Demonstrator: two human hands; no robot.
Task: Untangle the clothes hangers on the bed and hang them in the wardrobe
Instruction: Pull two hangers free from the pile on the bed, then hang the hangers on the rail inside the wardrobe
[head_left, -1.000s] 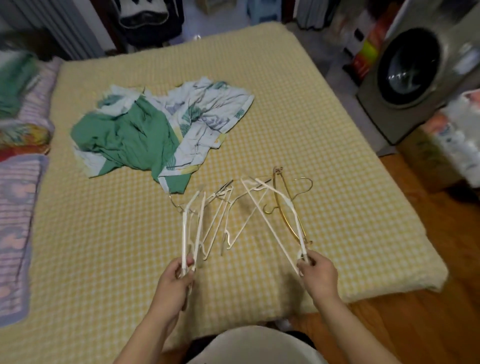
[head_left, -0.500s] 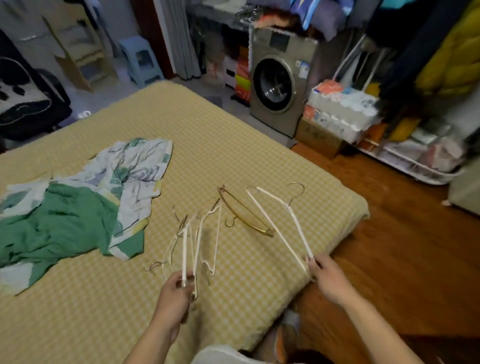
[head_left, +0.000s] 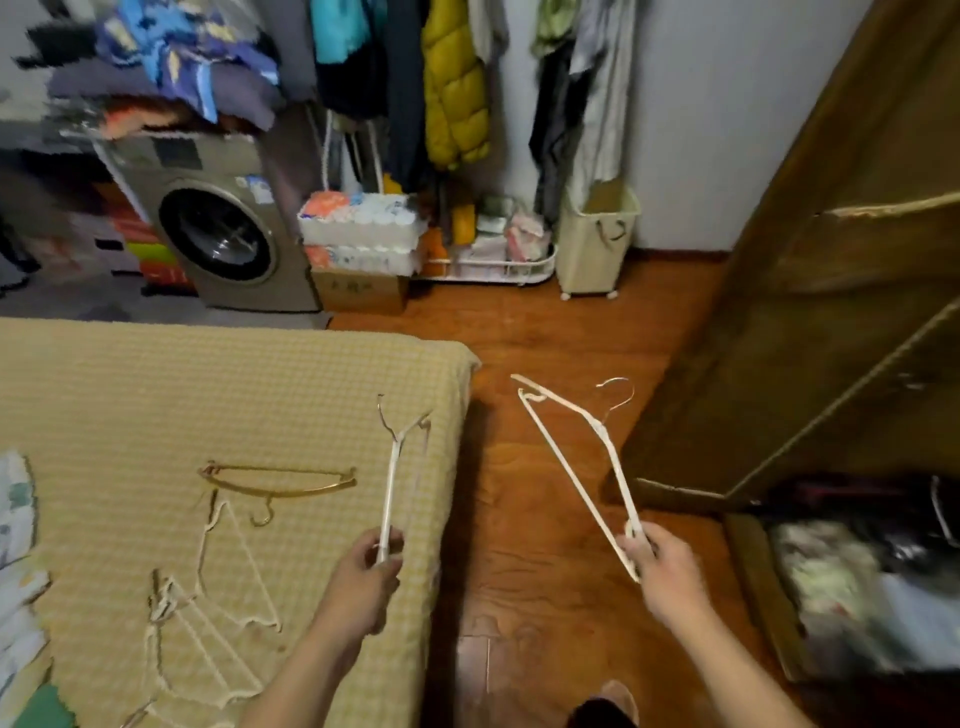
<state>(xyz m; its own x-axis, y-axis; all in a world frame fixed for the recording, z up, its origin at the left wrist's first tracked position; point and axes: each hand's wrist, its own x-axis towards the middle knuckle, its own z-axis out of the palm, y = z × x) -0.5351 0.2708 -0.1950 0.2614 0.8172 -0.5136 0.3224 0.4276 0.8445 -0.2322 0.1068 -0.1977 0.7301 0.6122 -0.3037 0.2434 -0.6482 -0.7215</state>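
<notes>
Hangers are split three ways just now, and going from your left: a loose tangle of white hangers (head_left: 208, 639) lies on the yellow checked bed (head_left: 130, 395), down and well to the left of your left fingers, their thin wires hard to tell apart against the cover. Just above them, up and to the left of those fingers, a gold hanger (head_left: 278, 480) lies flat on the bed, apart from the white ones or barely touching them; you cannot tell which. Your left hand (head_left: 363, 577) has its fingers (head_left: 387, 558) curled round the lower end of a white hanger (head_left: 397, 467), which rises from the grip over the bed's right edge, its hook at the top. To the right, over the wooden floor (head_left: 545, 332), your right hand (head_left: 662, 564) grips the corner of a second white hanger (head_left: 582, 457), fingers closed round it, with the frame fanning up and to the left and its metal hook up and away from the fingers. The two held hangers are well apart. Right of your right fingers stands the brown wardrobe (head_left: 831, 312), its dark lower opening showing blurred cloth just beside and below that hand. Far above both hands, a washing machine (head_left: 218, 234) and hanging clothes (head_left: 457, 83) line the wall.
</notes>
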